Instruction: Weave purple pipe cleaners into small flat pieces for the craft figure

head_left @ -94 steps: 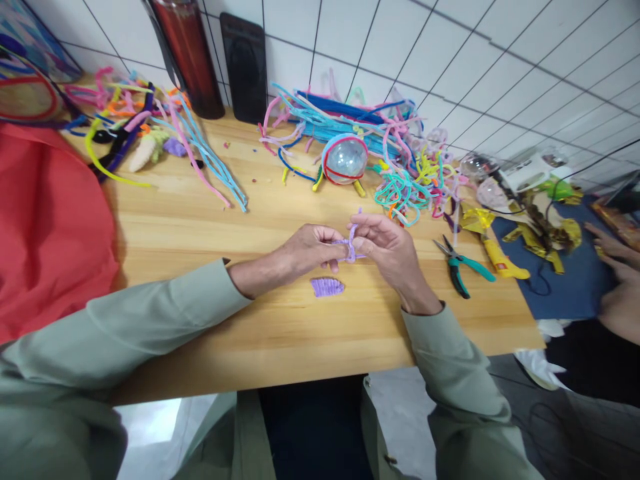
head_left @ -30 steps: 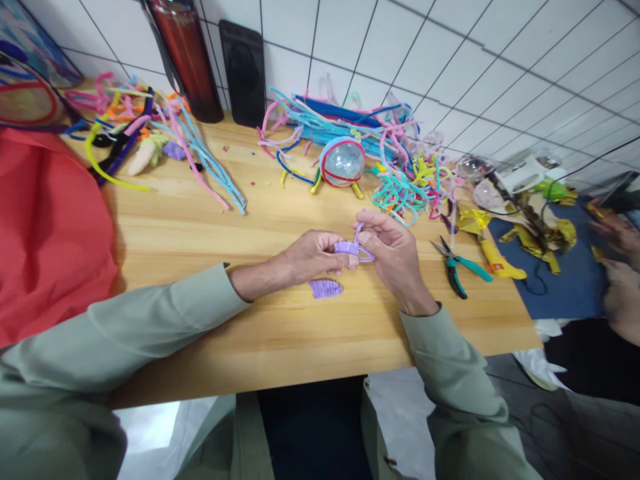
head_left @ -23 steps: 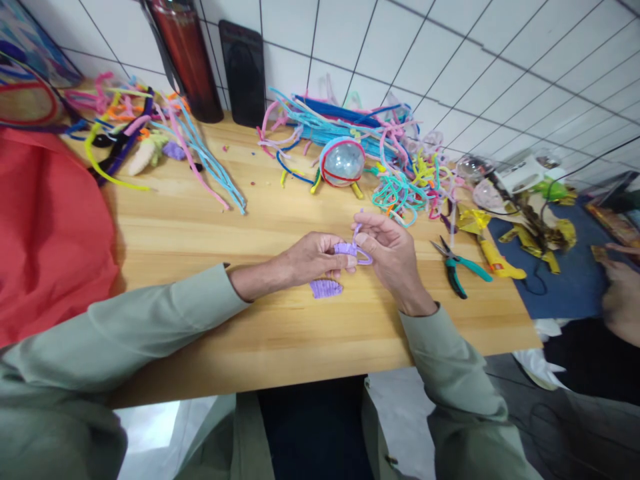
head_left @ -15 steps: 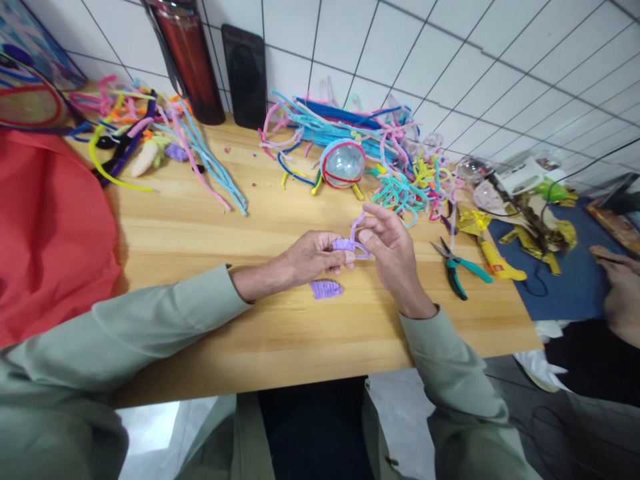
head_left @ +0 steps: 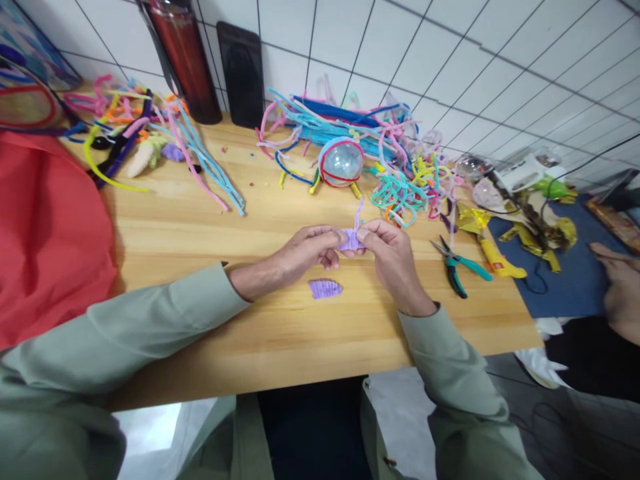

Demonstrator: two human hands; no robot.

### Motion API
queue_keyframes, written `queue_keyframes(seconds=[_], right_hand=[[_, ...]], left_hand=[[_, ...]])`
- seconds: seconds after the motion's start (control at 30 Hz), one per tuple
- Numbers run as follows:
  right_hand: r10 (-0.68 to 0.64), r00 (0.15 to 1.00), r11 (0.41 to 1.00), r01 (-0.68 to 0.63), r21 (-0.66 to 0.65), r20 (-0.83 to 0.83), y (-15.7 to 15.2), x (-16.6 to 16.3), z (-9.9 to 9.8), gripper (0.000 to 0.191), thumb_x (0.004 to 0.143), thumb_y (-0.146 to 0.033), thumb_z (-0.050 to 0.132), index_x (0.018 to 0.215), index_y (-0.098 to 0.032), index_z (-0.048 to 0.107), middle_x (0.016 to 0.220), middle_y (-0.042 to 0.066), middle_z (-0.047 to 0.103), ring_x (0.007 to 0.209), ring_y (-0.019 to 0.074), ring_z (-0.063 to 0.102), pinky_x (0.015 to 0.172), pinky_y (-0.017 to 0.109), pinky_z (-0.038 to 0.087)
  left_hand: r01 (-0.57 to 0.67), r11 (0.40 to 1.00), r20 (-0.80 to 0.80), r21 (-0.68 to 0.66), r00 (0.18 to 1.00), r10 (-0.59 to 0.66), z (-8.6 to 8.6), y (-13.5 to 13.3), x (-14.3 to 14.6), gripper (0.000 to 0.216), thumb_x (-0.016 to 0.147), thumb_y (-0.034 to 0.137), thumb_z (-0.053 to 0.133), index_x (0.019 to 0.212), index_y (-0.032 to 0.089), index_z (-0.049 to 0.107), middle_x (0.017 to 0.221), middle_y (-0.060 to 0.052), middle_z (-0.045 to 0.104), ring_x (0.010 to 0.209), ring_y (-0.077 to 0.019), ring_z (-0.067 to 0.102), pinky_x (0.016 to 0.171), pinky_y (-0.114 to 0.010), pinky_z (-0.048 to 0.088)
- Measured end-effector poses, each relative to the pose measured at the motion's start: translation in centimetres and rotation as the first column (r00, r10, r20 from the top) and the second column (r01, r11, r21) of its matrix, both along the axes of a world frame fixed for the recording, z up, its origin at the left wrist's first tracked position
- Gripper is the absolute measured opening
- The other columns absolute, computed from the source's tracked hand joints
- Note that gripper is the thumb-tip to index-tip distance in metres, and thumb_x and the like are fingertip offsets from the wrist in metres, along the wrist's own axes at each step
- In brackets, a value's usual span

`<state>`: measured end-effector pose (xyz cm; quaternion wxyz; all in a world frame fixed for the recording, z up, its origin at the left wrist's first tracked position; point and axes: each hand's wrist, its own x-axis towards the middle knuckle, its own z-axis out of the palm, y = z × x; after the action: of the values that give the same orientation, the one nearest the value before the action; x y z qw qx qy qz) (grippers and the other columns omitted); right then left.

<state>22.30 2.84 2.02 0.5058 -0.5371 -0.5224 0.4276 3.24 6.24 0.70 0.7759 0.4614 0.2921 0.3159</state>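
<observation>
Above the middle of the wooden table, my left hand and my right hand meet fingertip to fingertip. Between them both pinch a lilac pipe cleaner wound into a small coil, with its free end sticking up. A second finished lilac coil lies flat on the wood just below my hands, touched by neither.
Heaps of coloured pipe cleaners fill the back of the table around a clear ball. Teal pliers and a yellow tool lie to the right. A red cloth covers the left. Another person's hand rests at far right.
My right hand has lowered and closed onto the coil. The loose loop of lilac wire seen earlier is now pulled tight against the coil, with only a short end up.
</observation>
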Motion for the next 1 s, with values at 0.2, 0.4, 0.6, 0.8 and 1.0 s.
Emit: queue_keyframes(seconds=[0.2, 0.4, 0.6, 0.8, 1.0], right_hand=[[-0.014, 1.000, 1.000, 0.014, -0.002, -0.007, 0.1, 0.1, -0.3, 0.018, 0.082, -0.035, 0.078, 0.073, -0.022, 0.069, 0.065, -0.004, 0.063, 0.061, 0.0115, 0.055, 0.062, 0.028, 0.046], [0.051, 0.999, 0.999, -0.051, 0.006, 0.019, -0.2, -0.5, 0.2, 0.022, 0.085, -0.038, 0.078, 0.075, -0.022, 0.067, 0.065, -0.004, 0.063, 0.061, 0.0117, 0.055, 0.063, 0.028, 0.046], [0.102, 0.994, 0.995, -0.103, 0.018, 0.030, -0.6, -1.0, 0.3, 0.022, 0.086, -0.038, 0.079, 0.079, -0.023, 0.065, 0.069, -0.004, 0.064, 0.066, 0.0134, 0.057, 0.067, 0.030, 0.046], [0.048, 0.997, 0.997, -0.051, 0.061, 0.057, -0.7, -1.0, -0.3, 0.013, 0.085, -0.031, 0.075, 0.077, -0.024, 0.067, 0.069, -0.004, 0.060, 0.066, 0.0137, 0.054, 0.065, 0.031, 0.043], [0.023, 0.998, 0.997, -0.027, 0.066, 0.064, -0.5, -0.8, -0.2, 0.018, 0.082, -0.035, 0.076, 0.073, -0.024, 0.066, 0.067, -0.004, 0.058, 0.065, 0.0130, 0.049, 0.063, 0.029, 0.040]], left_hand=[[0.024, 0.996, -0.112, 0.089, 0.994, -0.014, 0.7, -0.3, 0.1, 0.021, 0.075, 0.033, 0.082, 0.083, 0.016, 0.073, 0.076, 0.000, 0.071, 0.060, -0.0080, 0.055, 0.060, -0.022, 0.047], [0.016, 0.988, -0.191, 0.152, 0.981, 0.013, 0.9, -0.2, 0.2, 0.018, 0.074, 0.032, 0.079, 0.077, 0.016, 0.070, 0.065, 0.004, 0.063, 0.058, -0.0080, 0.053, 0.058, -0.021, 0.045], [-0.042, 0.965, -0.179, 0.259, 0.980, 0.091, 0.8, -0.2, 0.0, 0.011, 0.076, 0.028, 0.072, 0.073, 0.017, 0.071, 0.067, 0.002, 0.067, 0.059, -0.0088, 0.055, 0.060, -0.021, 0.047], [-0.041, 0.962, -0.165, 0.270, 0.982, 0.088, 0.2, -0.4, 0.1, 0.017, 0.077, 0.032, 0.076, 0.076, 0.017, 0.069, 0.070, 0.002, 0.066, 0.062, -0.0089, 0.054, 0.061, -0.022, 0.045], [-0.149, 0.955, -0.043, 0.256, 0.985, 0.165, 1.1, -0.5, -0.1, 0.032, 0.077, 0.040, 0.084, 0.096, 0.017, 0.071, 0.083, 0.002, 0.068, 0.070, -0.0095, 0.056, 0.066, -0.023, 0.046]])
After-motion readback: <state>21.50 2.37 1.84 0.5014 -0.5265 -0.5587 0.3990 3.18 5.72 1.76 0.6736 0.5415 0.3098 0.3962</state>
